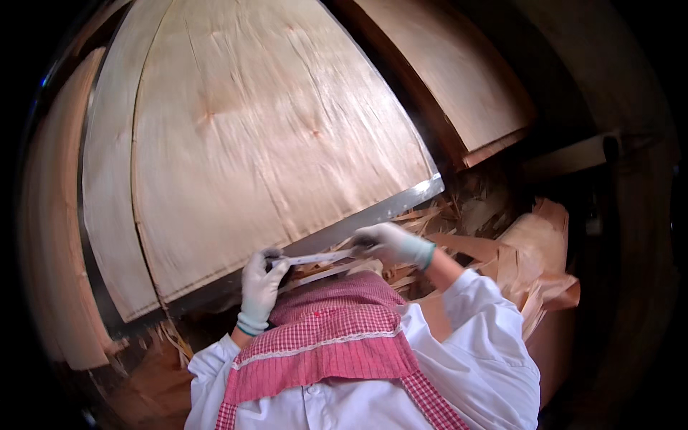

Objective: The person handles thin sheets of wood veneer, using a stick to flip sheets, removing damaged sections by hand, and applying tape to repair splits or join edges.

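Clamped on the left end of a white strip [313, 258], my left grip [261, 284] has thumb and fingers brought together; my right grip [387, 242], a little blurred, is closed on the other end. I hold the strip between them, rising slightly to the right, just off the near edge of the table [421, 192] and in front of my apron [319, 351]. Both grips wear pale gloves with green cuffs. On the table a wide wood sheet [265, 150] reaches almost to the near right corner, where bare metal shows; a narrower sheet [113, 208] lies along the left edge, a dark line between the two. Beyond the right edge is a stack [451, 72], and scraps [426, 215] lie below the near right corner.
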`<action>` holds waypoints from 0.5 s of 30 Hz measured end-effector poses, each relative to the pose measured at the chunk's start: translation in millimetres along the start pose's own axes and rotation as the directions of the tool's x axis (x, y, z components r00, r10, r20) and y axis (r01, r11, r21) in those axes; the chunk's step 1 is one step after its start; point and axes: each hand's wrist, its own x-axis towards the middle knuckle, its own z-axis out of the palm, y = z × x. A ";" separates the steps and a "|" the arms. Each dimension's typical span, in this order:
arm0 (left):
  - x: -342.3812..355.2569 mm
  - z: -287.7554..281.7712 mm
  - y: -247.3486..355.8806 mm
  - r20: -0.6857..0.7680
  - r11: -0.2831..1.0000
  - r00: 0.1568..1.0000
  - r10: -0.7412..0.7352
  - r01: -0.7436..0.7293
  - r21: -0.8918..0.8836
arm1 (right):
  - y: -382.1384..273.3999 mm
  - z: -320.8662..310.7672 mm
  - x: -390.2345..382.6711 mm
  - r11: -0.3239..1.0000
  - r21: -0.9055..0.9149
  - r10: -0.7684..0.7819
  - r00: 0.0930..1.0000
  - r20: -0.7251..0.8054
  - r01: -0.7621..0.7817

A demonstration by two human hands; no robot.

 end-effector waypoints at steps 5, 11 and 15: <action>46.2 150.6 -11.2 -0.156 0.997 0.987 0.032 -0.020 0.081 | 73.5 -164.6 -67.5 0.974 -0.161 0.135 0.976 -0.169 -0.162; 103.9 243.8 -3.2 -0.402 0.912 0.913 0.061 0.112 0.394 | 134.6 -257.3 -28.7 0.931 -0.266 0.220 0.966 -0.134 -0.249; 121.9 263.2 -6.0 -0.429 0.737 0.897 0.109 0.217 0.641 | 163.4 -275.9 -3.2 0.909 -0.368 0.178 0.980 -0.084 -0.197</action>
